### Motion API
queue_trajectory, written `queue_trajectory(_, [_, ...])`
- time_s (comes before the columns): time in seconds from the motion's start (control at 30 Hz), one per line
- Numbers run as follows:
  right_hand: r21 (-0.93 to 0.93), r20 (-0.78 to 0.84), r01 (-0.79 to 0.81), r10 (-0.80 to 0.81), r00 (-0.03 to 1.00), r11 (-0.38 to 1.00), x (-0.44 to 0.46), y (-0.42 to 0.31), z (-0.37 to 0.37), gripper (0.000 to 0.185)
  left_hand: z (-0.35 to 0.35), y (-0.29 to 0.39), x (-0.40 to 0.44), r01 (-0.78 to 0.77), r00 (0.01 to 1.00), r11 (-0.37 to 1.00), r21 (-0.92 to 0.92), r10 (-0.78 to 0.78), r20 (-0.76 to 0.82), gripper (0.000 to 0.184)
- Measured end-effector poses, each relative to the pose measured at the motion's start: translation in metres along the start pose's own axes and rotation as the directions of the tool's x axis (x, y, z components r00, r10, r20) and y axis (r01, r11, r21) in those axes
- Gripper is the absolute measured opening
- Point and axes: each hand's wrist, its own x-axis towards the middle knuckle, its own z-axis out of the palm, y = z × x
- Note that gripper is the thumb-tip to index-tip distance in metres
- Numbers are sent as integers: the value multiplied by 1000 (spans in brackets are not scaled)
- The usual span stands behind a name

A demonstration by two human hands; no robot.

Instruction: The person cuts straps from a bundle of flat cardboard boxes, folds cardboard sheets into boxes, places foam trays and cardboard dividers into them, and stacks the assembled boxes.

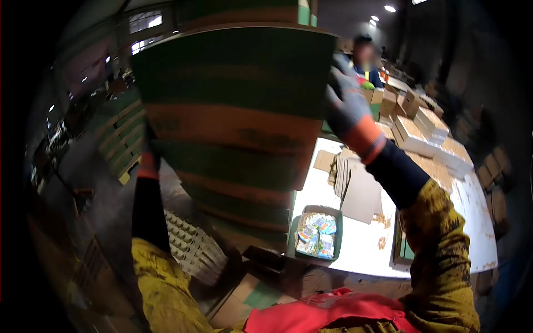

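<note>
A large green and brown cardboard box (233,83) fills the upper middle, at the top of a stack of similar boxes (233,166). My right hand (350,105), in a grey and orange glove, is pressed to the box's right side, with its fingers near the upper corner. On the left side of the box is my left hand (149,147), in a dark glove with an orange cuff; its fingers are too dark to make out. To the right of the stack, a green box (340,236) holding small colourful packets stands on the white table (355,258).
Flat cardboard pieces (361,191) lie on the table, with white-sided boxes (422,133) farther back. Behind the table is another person (363,58). Egg trays (194,244) sit low at the left, below more stacked green boxes (119,133).
</note>
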Motion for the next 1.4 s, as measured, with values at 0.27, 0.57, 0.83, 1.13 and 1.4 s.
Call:
queue_trajectory(0.27, [171,-360,331,-254,898,928,17,12,74,16,6,-26,-59,-67,994,940,-336,35,-99,56])
queue_trajectory(0.57, [283,-461,200,-50,886,938,-8,29,89,15,6,-41,-20,12,992,999,31,-8,-127,58])
queue_trajectory(0.83, [456,327,-486,367,871,746,-236,52,-16,59,67,26,-137,-422,655,361,831,756,4,51])
queue_trajectory(1.13, [-148,284,-866,860,425,477,-460,210,-354,37,420,28,-496,-396,638,905,156,148,756,34])
queue_trajectory(1.4, [-559,-526,-744,850,-23,-366,-667,431,-609,81,615,-120,-668,74,400,794,604,-578,711,45])
